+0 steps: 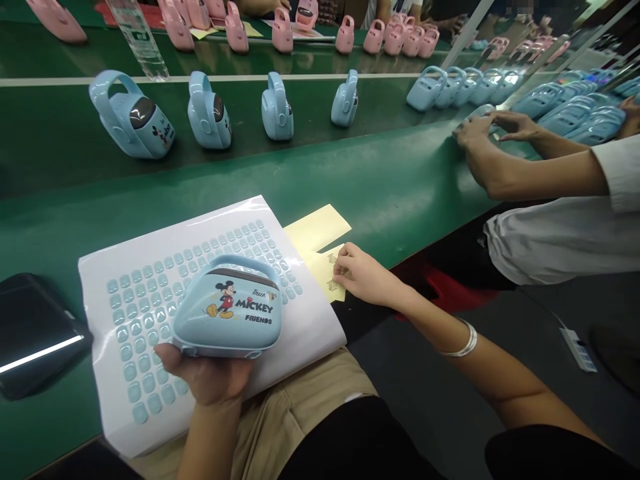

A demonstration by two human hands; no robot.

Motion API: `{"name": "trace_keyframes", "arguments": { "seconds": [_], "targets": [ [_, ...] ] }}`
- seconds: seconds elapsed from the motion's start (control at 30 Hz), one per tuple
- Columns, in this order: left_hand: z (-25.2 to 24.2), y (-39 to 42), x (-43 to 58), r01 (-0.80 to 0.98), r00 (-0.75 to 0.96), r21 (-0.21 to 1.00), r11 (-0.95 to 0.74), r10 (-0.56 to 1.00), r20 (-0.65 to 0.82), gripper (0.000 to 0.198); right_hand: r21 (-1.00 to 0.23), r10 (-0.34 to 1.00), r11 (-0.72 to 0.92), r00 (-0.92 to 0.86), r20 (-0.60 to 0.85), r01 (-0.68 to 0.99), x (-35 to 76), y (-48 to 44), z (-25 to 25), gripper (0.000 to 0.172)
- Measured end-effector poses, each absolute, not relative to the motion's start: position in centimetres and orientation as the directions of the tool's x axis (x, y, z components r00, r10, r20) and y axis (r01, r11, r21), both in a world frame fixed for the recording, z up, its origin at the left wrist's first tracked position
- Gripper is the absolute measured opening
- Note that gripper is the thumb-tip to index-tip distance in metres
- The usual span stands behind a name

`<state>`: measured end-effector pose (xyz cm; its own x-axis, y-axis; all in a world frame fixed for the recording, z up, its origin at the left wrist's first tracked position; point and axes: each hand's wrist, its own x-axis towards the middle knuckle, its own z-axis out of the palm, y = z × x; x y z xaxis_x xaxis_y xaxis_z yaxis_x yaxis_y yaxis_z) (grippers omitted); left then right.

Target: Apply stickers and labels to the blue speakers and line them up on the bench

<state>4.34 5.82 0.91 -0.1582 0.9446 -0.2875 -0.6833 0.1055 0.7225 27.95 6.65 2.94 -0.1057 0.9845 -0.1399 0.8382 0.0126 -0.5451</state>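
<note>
Main risk from here is the blue case (230, 317); it sits over the white sheet (295, 340), held up by the left hand (213, 377) alone; thumb on its lower corner, palm under the base, the other fingers mostly hidden; grip looks like more of a cradle than a clamp, so a bump or tilt could drop it onto the small blue pads (149, 382), scuffing it or knocking pads loose.

Second risk: right hand (367, 277) is at the yellow printed paper (327, 263), fingers curled in with tips at its edge; can't tell if they've closed on a label; a hard tug could drag the paper, or tear or crease whatever's pinched.

Third: the white sheet's near edge overhangs the table (395, 177) onto the trousers (320, 373); a shift of the legs could slide or buckle it.

Containers: only obvious one is the clear bottle (137, 37) at the back, green on its label; can't tell if there's water in it; the four blue cases (277, 110) standing beyond the sheet look closed up, nothing visible inside; same for the one in hand.
</note>
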Motion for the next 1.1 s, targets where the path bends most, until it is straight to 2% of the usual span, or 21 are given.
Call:
{"name": "trace_keyframes", "arguments": {
  "seconds": [0.17,0.5,0.77,0.9,1.03,1.1],
  "targets": [
    [0.8,5.8,4.4,-0.675,-0.190,0.734,0.079,0.942,-0.277,0.079,-0.553,0.995,0.022,-0.070,-0.066,0.833,27.5,6.0,2.1,0.010],
    [1.6,5.9,4.6,-0.658,-0.150,0.739,0.145,0.937,-0.317,0.084,-0.703,0.943,-0.079,-0.176,-0.283,0.707,29.0,6.9,3.9,0.009],
    [1.9,5.9,5.2,-0.641,-0.194,0.758,0.121,0.930,-0.312,0.090,-0.836,0.897,-0.116,-0.306,-0.320,0.536,30.4,7.0,4.1,0.014],
    [2.1,5.5,6.4,-0.652,-0.227,0.755,0.074,0.931,-0.287,0.096,-0.938,0.945,-0.093,-0.266,-0.188,0.333,29.7,6.8,5.0,0.016],
    [1.3,5.4,7.7,-0.645,-0.312,0.761,-0.067,0.933,-0.181,0.091,-0.986,0.981,0.113,-0.172,0.090,0.125,25.5,6.2,6.6,0.012],
    [1.0,5.5,8.2,-0.644,-0.349,0.755,-0.121,0.925,-0.149,0.089,-0.981,0.973,0.179,-0.159,0.166,0.070,23.0,5.9,7.1,0.011]
  ]
}}
